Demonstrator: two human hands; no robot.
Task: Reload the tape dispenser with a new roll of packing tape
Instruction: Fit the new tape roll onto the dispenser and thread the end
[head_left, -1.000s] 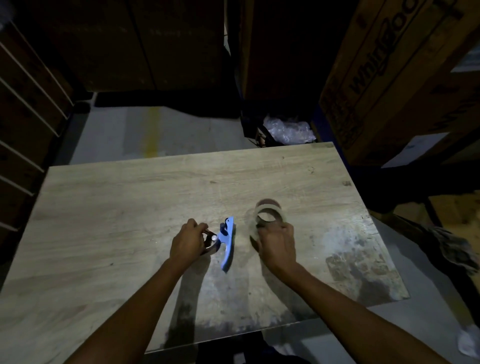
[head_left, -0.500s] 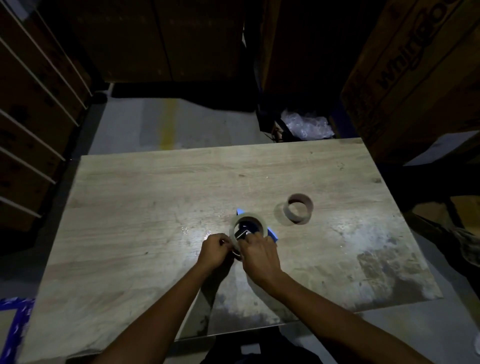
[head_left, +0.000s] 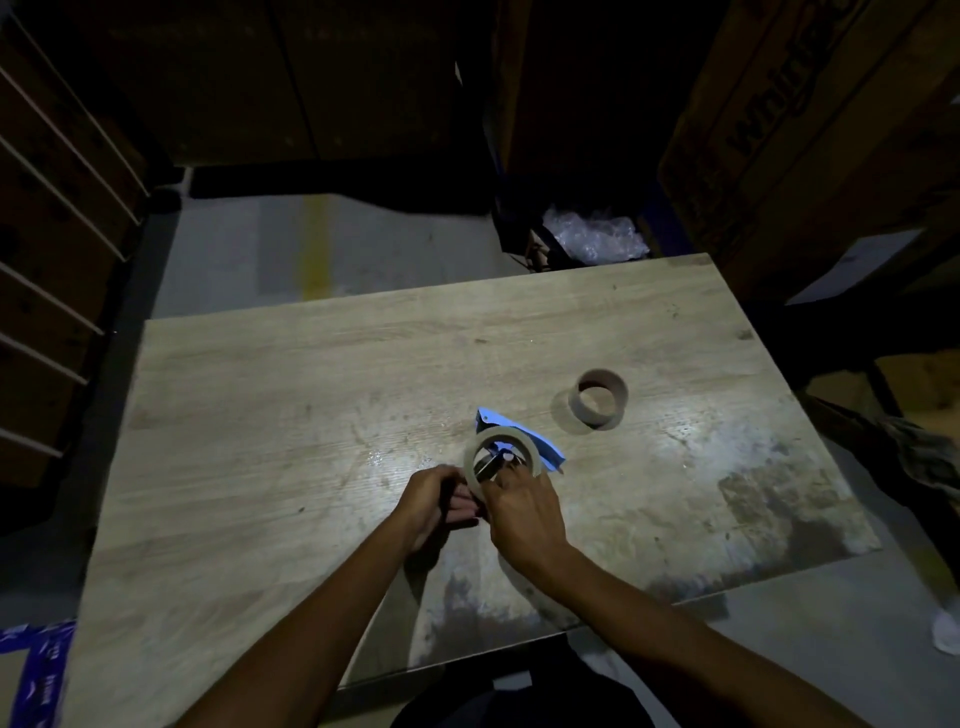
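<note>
A blue tape dispenser (head_left: 540, 443) lies near the middle of the wooden table (head_left: 291, 395), its blue body poking out behind a pale roll of packing tape (head_left: 480, 446). The roll sits over the dispenser's hub, tilted toward me. My right hand (head_left: 524, 512) grips the roll's near rim, with a finger through its hole. My left hand (head_left: 434, 501) holds the dispenser's near end, just left of the roll. An empty brown cardboard core (head_left: 601, 397) stands on the table to the upper right, apart from both hands.
Large cardboard boxes (head_left: 810, 130) rise past the table's far right corner. A bag of clear plastic (head_left: 592, 236) lies behind the far edge. Slatted shelving (head_left: 57, 218) runs along the left. Blue tape (head_left: 47, 670) marks the floor at lower left.
My right hand carried the new roll from beside the empty core over to the dispenser and set it onto the hub. The core stayed on the table at the right.
</note>
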